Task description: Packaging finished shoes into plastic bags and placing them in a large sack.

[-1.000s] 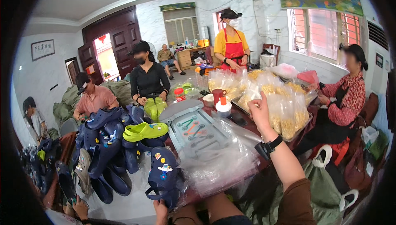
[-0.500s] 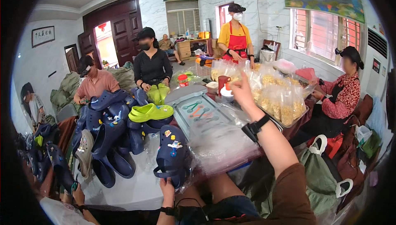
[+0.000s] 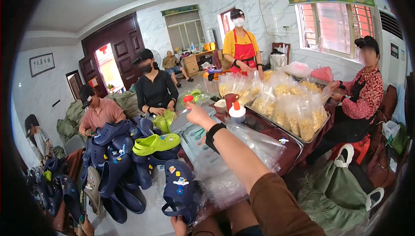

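Observation:
At the near edge of the table my left hand (image 3: 178, 225) grips a navy clog (image 3: 178, 188) by its heel end. Several small colourful charms sit on the clog's upper, which faces up. My right arm stretches across the table. My right hand (image 3: 199, 116) is beside a jar with a red lid (image 3: 188, 99), partly covering it; its fingertips are hidden, so I cannot tell whether they touch it. Left of the held clog, navy clogs (image 3: 113, 167) are heaped up, with a lime green clog (image 3: 156, 144) on top and a grey clog (image 3: 93, 188) among them.
Clear plastic bags (image 3: 246, 149) lie on the table by a grey tray (image 3: 190, 143). A white bottle with a red cap (image 3: 237, 113) and a brown cup (image 3: 231, 100) stand beyond. Filled bags (image 3: 300, 119) crowd a metal tray at right. Several people work around the table.
My right hand has moved left, from near the white bottle to beside the red-lidded jar. The view has tilted up. My left hand still holds the navy clog.

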{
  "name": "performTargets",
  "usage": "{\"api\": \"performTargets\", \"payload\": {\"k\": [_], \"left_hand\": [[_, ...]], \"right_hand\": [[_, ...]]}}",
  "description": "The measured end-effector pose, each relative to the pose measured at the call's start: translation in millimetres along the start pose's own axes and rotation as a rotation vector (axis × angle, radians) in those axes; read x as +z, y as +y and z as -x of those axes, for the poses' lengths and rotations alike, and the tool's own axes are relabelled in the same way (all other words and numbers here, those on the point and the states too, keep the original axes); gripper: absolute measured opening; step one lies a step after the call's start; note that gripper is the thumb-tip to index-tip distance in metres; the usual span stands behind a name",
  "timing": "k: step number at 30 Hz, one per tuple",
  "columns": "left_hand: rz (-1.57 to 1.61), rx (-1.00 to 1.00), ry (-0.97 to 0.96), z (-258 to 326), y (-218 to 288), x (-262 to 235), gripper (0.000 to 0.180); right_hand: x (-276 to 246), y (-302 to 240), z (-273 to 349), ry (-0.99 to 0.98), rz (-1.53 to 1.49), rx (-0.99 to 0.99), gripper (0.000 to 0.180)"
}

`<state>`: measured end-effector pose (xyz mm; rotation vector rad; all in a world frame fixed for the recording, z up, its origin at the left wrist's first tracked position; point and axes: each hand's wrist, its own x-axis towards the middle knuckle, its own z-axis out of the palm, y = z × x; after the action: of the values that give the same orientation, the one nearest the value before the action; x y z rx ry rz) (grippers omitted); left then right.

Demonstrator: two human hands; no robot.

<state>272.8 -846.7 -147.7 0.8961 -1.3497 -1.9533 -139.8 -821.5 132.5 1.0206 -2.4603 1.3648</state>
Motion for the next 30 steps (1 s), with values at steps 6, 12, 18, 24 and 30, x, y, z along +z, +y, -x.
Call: {"api": "performTargets", "payload": {"k": [6, 12, 18, 24, 30], "left_hand": [[-0.148, 0.16, -0.079, -38.8, -27.8, -32.5, 0.032], [0.046, 0.282, -0.108, -21.0, -14.9, -18.3, 0.033], [-0.017, 0.046, -0.059, 5.7, 16.8, -7.4, 0.032], [-0.039, 0.302, -0.069, -25.9, -16.2, -24.2, 0.034], [-0.086, 0.282, -0.06, -31.0, -10.0, -14.9, 0.03]], "right_hand": [[17.7, 8.8, -31.0, -0.149, -0.091, 0.13, 0.071], [37.6, 13.5, 6.5, -0.063, -0.308, -0.108, 0.066], [51.7, -17.8, 180.5, -0.357, -0.409, -0.325, 0.049], [54.2, -32.9, 310.4, -0.502, -0.421, -0.481, 0.037], [76.6, -13.7, 354.6, -0.481, -0.515, -0.307, 0.039]]}}
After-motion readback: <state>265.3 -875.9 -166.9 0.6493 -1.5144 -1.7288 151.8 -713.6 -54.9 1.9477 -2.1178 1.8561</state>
